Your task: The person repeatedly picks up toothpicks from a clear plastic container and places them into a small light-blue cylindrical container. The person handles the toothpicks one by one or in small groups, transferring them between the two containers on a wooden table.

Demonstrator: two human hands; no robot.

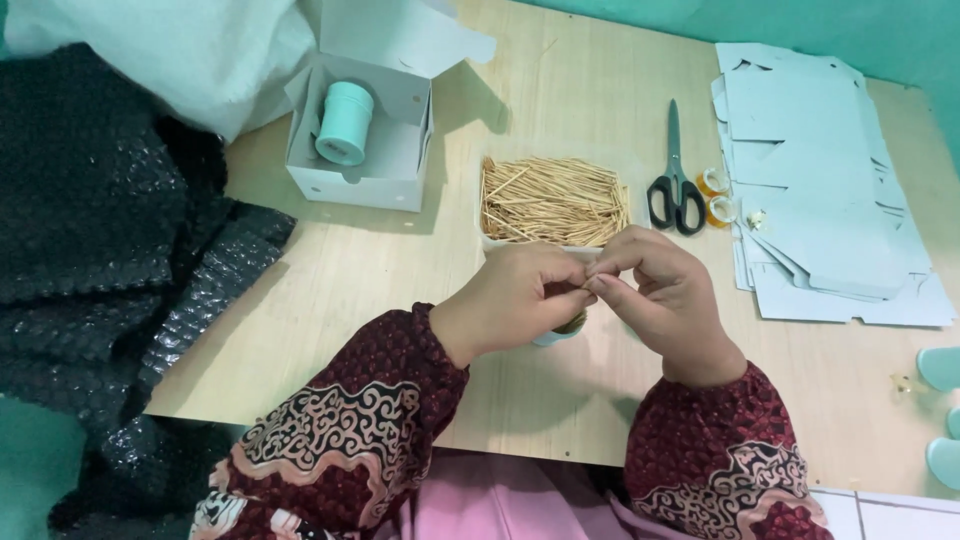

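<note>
Head view, looking straight down at a pale wooden table [400, 330]. Both hands meet at the middle, just in front of a shallow tray [553, 203] heaped with thin wooden sticks. The left hand [510, 300] is curled almost closed, fingers wrapped round a small pale-blue container [556, 336] whose lower edge peeks out beneath the palm; it seems held low and near the tray so the sticks have a short trip. The right hand [665, 290] is pinched tight, thumb and forefinger pressed together at the container's mouth, gripping what looks like a small bunch of sticks [583, 285], though only the tips show between the fingers.

Off to the left, an open white box [362, 140] holds a mint-green cylinder [343, 123] lying at a tilt, lid flap thrown back. To the right, black-handled scissors [677, 180] lie blades away, with two amber tape rolls [715, 197] just beside them, then a stack of flat white carton blanks [820, 170] within easy reach. Dark bubble wrap [110, 240] spills over the left edge.

Hard to read: how full the container is, and how many sticks are pinched. Pale-green shapes at the right border [940, 370] are cut off.
</note>
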